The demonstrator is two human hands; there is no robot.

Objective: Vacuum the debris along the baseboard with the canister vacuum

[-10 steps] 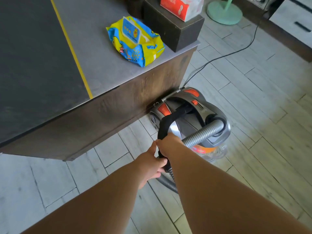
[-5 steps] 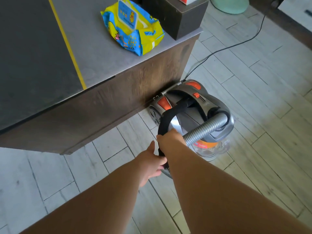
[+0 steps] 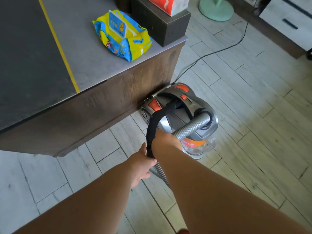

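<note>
Here, the canister vacuum sits on the pale tiled floor, its back end touching the dark wooden side of the table, close to the table's corner. It is silver-grey with orange buttons, and a clear dust bin faces us. A black strap arcs up from the top of the body and curves down toward us. Our left hand grips the lower end of that strap, fingers curled round it and thumb lifted alongside. Our right hand reaches in between the strap and the grey ribbed hose. Its back is turned to us and its fingers are hidden, so we cannot tell whether it holds anything. The hose leaves the socket on the canister, passes behind the right wrist and shows again below our hands. A thin black power cord runs off across the floor behind the vacuum.

On the table lie a yellow-and-blue pack of wet wipes and, beside it, a dark box with a red-and-white tissue pack on top. Farther off on the floor stand a mint-green round base and a white drawer unit.
</note>
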